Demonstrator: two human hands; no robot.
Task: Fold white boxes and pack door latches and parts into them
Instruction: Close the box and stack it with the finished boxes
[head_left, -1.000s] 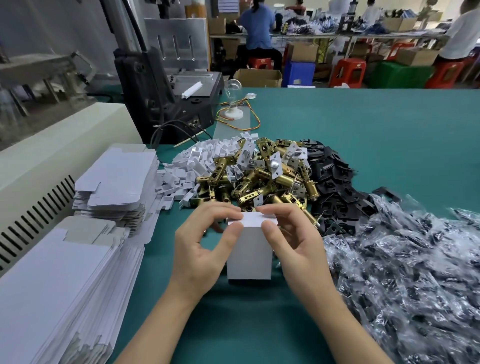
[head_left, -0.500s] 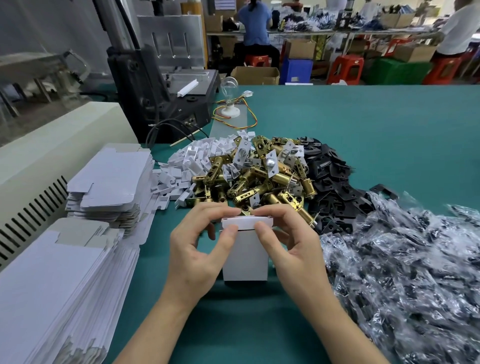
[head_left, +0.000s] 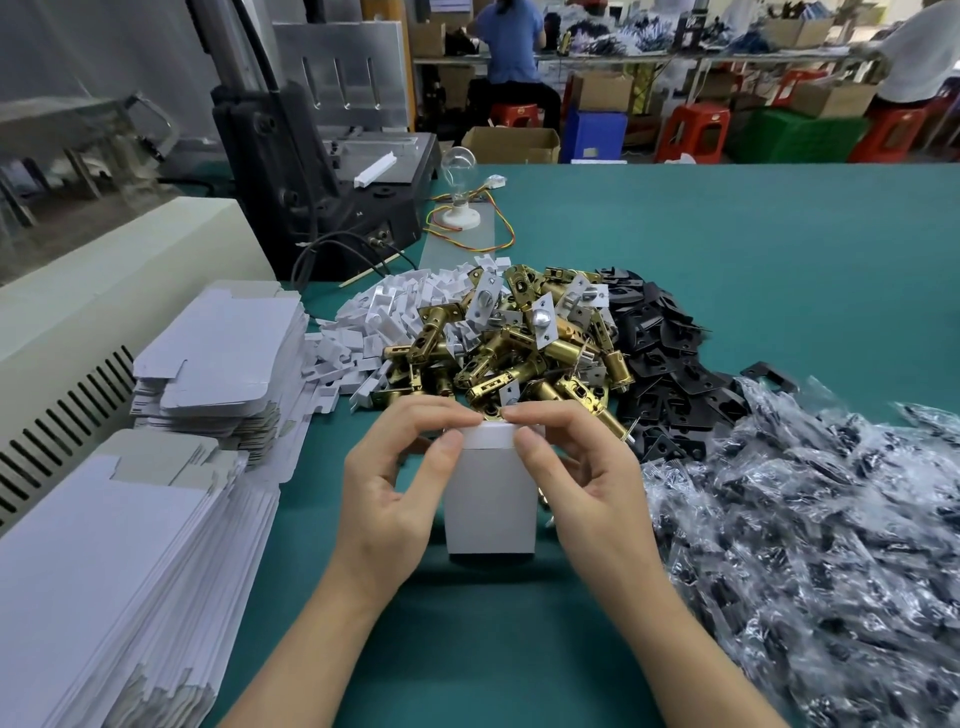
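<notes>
Item: small upright white cardboard box (head_left: 491, 512) stands on the teal worktop (head_left: 727, 249), just in front of the heap of brass door latches (head_left: 519, 358). Left hand (head_left: 389, 499) and right hand (head_left: 592, 488) hold it at the top, fingers (head_left: 550, 415) pinched on the closing flap. Judgement: thin card, light, creases readily. Best held at folded edges and corners; 2 light pinches suffice, never mid-panel.

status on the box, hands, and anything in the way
Both busy: left hand and right hand pinch the top flap of the white box. Box upright, top folded over. latch pile just behind, nothing blocking.
</notes>
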